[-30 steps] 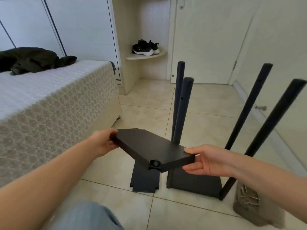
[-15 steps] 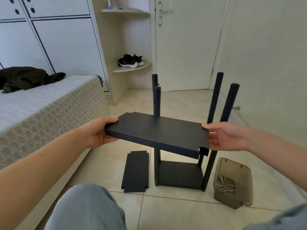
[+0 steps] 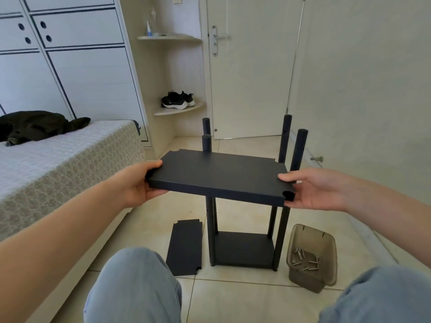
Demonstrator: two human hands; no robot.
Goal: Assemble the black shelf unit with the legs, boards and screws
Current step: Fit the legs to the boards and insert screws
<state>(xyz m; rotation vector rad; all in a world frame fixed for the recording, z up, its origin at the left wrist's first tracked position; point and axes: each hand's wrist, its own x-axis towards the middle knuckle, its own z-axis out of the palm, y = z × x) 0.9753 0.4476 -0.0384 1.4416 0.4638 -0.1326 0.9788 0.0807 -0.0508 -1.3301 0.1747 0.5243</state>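
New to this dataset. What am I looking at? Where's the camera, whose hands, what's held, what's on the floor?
There is no robot here. A person wears one wide-angle camera on the head, looking down, so the single picture shows their own arms and knees. The left hand and right hand each grip one end of a black board, thumb on top. It is held level by the four upright legs of a half-built shelf unit, above its bottom board. I cannot tell whether it is seated. On the floor lie a spare board and a brownish tub holding screws. A bed stands at the left.
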